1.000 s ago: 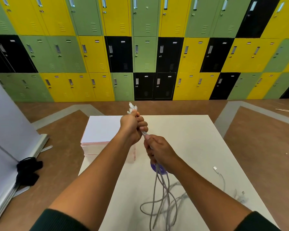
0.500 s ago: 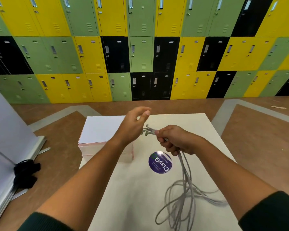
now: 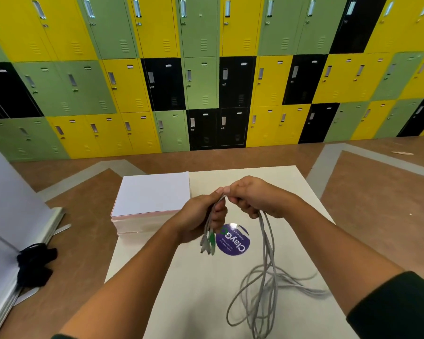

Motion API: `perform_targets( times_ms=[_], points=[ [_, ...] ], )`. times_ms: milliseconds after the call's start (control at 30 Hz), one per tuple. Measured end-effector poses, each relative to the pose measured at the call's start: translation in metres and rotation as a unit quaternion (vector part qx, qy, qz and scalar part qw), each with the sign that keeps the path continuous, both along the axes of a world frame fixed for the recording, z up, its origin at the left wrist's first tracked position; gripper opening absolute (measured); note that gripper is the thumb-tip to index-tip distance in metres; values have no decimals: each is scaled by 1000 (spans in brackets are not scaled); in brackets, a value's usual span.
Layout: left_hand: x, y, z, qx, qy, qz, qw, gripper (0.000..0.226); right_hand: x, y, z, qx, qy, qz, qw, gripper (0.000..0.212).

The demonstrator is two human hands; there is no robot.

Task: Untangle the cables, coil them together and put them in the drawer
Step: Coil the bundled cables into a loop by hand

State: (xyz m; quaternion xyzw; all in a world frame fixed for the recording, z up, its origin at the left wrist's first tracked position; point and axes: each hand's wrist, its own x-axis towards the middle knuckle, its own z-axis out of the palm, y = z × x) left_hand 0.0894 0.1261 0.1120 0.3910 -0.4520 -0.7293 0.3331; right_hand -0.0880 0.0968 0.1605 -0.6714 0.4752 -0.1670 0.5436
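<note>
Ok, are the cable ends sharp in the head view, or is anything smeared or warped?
Head view: connector ends under the left hand are motion-blurred, the grey cables are soft, the lockers bow from wide-angle distortion, and glare sits on the purple sticker.

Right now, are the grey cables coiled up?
Not yet: left hand and right hand grip the cables; loose loops sprawl on the table.

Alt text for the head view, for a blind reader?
Two hands hold grey cables above a pale table: the left hand grips the plug ends, the right hand the bundle beside it, with loose loops trailing onto the table. A paper stack and a purple sticker sit on the table; coloured lockers stand behind.
</note>
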Motion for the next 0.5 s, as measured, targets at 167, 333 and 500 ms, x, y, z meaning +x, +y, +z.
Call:
perform_targets(
  times_ms=[167, 333, 500],
  points=[
    [-1, 6, -2, 73, 43, 1, 996, 51, -1, -3, -3, -49, -6, -27, 998, 38],
    [1, 6, 13, 34, 73, 75, 994, 49, -1, -1, -14, -72, -76, -47, 993, 37],
    [12, -5, 56, -20, 215, 126, 968, 51, 2, 6, -33, -47, -119, -46, 991, 27]
  ],
)
